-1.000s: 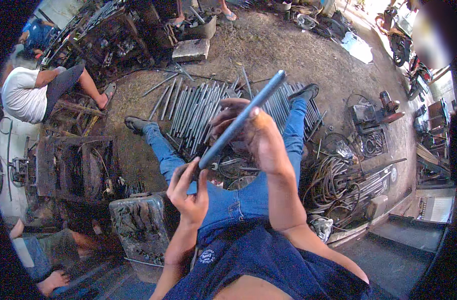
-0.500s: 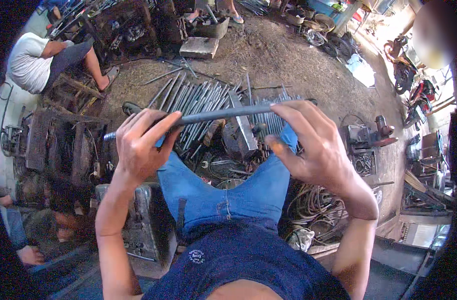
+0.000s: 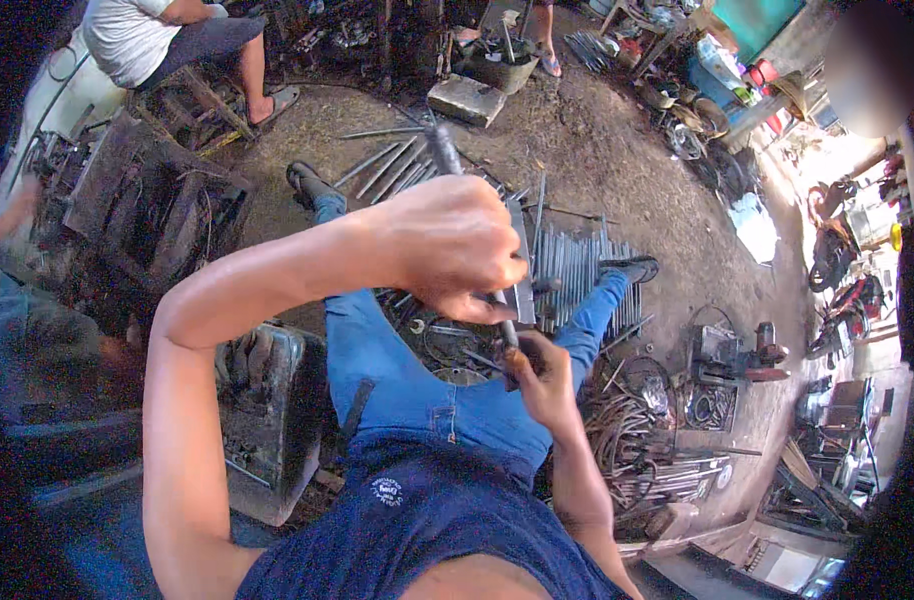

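A dark metal rod (image 3: pixel 443 152) points away from me, its far end above my left hand and its near end low at my right. My left hand (image 3: pixel 455 240) is closed in a fist round its middle. The fingers of my right hand (image 3: pixel 543 378) are closed on the near end, below my left hand; one of them looks orange-stained. Beneath the rod is a flat grey metal bar (image 3: pixel 524 265), partly hidden by my left hand. Many thin metal rods (image 3: pixel 575 268) lie on the ground between my feet, and more (image 3: pixel 399 165) lie behind my left wrist.
A dark metal box (image 3: pixel 292 400) stands by my left thigh. To the right are a machine with a disc (image 3: pixel 732 355) and coiled rods (image 3: pixel 617 430). A stone block (image 3: pixel 467 100) sits ahead on the dirt floor. A seated person (image 3: pixel 137 40) is at the far left.
The rod has turned from lying crosswise to pointing away from me. My left hand has moved right and forms a fist; my right hand has come down and inward. The view has shifted.
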Demonstrator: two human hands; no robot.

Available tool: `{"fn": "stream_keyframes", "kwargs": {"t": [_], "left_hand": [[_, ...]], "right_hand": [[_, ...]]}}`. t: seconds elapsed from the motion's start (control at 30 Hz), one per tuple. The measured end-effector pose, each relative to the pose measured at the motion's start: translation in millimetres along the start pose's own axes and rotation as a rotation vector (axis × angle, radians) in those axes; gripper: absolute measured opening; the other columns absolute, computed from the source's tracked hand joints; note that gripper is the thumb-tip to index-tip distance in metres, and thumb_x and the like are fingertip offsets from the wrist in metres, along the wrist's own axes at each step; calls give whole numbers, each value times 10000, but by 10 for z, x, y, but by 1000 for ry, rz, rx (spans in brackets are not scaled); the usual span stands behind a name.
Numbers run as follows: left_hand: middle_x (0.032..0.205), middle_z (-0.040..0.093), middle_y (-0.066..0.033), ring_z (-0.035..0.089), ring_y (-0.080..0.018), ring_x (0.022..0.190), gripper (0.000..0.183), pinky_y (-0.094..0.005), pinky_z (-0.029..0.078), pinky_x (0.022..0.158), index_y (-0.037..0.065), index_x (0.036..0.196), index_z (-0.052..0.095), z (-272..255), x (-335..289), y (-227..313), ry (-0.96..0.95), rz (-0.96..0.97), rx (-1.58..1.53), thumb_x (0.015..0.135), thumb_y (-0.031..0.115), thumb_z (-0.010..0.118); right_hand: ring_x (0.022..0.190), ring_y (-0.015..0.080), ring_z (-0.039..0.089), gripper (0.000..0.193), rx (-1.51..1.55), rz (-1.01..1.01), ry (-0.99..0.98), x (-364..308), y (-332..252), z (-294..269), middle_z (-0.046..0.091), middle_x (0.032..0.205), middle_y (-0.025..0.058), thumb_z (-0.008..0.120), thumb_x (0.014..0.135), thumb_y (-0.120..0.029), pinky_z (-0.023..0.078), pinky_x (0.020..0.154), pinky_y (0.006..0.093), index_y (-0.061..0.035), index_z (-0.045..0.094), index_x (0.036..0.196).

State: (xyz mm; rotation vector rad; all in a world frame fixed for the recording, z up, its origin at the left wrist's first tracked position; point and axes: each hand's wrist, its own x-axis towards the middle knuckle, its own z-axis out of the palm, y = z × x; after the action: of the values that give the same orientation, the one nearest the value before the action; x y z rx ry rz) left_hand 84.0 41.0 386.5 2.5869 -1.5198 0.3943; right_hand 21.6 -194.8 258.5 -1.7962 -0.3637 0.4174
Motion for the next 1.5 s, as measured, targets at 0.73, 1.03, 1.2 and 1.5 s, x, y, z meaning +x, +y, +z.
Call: {"fn": "stream_keyframes", "kwargs": {"t": [0.73,1.03,1.2,1.5], "left_hand": [[703,616,-2,630,-125,686,134,-310,507,635,115,654,583,29,552,91,24,433,337,654,246,609],[1198,558,-194,540,-268,1132,572,-381,402,985,-57,1346,379,316,269,227,1029,-398,-964,937,320,510],[1196,573,-204,541,-277,1158,586,-383,367,1038,-67,1335,389,261,414,246,884,-258,-1914,1008,405,271],[758,577,-162,603,-312,630,563,-373,486,587,-6,1094,463,347,506,309,790,-180,-2166,991,492,222]], "right_hand": [[482,59,384,443,264,-155,335,-164,141,220,449,592,-23,458,981,-376,270,431,215,3,545,768],[428,60,360,502,408,-160,272,24,276,279,438,560,-9,474,961,-453,254,393,224,2,536,756],[423,55,367,484,395,-101,390,-10,271,417,473,567,-7,481,961,-433,256,391,223,16,579,809],[454,77,434,497,488,-132,257,-5,142,406,550,611,34,504,939,-467,297,412,225,7,597,823]]}}
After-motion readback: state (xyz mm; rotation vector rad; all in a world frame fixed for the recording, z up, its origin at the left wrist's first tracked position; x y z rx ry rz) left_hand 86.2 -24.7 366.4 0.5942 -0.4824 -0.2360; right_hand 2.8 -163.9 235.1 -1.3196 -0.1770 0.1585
